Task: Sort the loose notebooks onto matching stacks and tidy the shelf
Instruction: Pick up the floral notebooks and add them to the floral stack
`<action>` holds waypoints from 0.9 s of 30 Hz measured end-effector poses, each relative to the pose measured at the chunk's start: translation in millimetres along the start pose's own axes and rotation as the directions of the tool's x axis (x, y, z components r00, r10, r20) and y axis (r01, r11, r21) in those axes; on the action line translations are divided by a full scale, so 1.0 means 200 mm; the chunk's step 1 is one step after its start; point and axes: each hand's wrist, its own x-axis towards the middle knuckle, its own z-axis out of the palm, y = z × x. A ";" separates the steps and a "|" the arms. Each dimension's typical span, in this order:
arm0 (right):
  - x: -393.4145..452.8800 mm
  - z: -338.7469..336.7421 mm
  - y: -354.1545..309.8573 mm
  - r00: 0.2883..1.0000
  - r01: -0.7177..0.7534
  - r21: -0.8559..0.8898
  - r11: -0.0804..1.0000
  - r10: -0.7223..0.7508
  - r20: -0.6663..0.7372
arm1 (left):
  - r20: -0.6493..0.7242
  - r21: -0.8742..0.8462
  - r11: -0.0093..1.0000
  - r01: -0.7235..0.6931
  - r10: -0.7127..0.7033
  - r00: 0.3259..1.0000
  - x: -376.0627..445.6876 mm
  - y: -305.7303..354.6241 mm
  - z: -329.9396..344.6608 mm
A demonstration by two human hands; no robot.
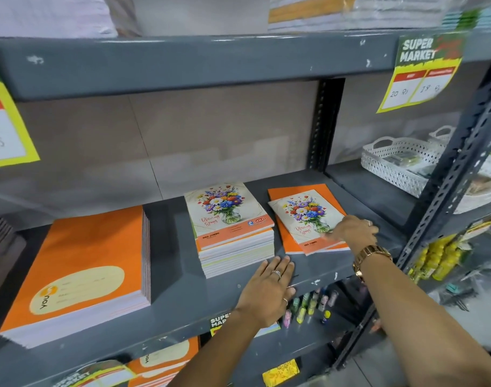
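Observation:
On the grey shelf [171,308] a tall stack of orange notebooks [82,272] lies at the left. A stack of flower-cover notebooks [227,227] stands in the middle. To its right a loose flower-cover notebook [305,216] lies askew on a loose orange notebook [289,191]. My right hand [353,229] rests its fingers on the near right part of that loose flower notebook; whether it grips it I cannot tell. My left hand [269,289] lies flat and open on the shelf just in front of the flower stack.
White perforated baskets [392,163] stand on the shelf bay to the right, behind a grey upright post [445,185]. Price tags [425,71] hang from the shelf above. Markers [308,305] and more orange notebooks [166,361] lie on the lower shelf.

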 end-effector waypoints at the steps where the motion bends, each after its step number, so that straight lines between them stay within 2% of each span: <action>1: 0.00 0.00 0.00 1.000 -0.010 -0.003 1.000 0.010 0.008 | 0.004 -0.002 1.000 -0.003 0.003 1.000 0.00 0.00 0.00; 8: -0.07 0.03 -0.04 0.979 -0.090 -0.043 0.995 0.081 -0.187 | 0.005 -0.025 1.000 -0.018 0.018 1.000 -0.07 -0.04 0.00; 13: -0.15 0.04 -0.05 0.934 -0.097 0.099 0.990 0.124 -0.335 | 0.016 -0.041 0.999 -0.011 0.011 1.000 -0.14 -0.07 0.00; 16: -0.22 0.01 -0.07 0.910 -0.012 0.241 0.971 0.110 -0.400 | 0.027 -0.040 0.999 -0.008 0.009 1.000 -0.18 -0.08 -0.01; 19: -0.31 -0.02 -0.12 0.877 0.145 0.329 0.933 0.033 -0.479 | 0.050 -0.036 0.999 -0.002 0.004 0.999 -0.21 -0.10 -0.03; 22: -0.40 -0.04 -0.15 0.830 0.265 0.315 0.912 -0.049 -0.556 | 0.068 -0.053 0.999 0.010 -0.006 0.998 -0.27 -0.12 -0.04; 27: -0.47 -0.06 -0.14 0.804 0.276 0.240 0.931 -0.087 -0.588 | 0.075 -0.054 0.998 0.029 -0.025 0.997 -0.37 -0.18 -0.06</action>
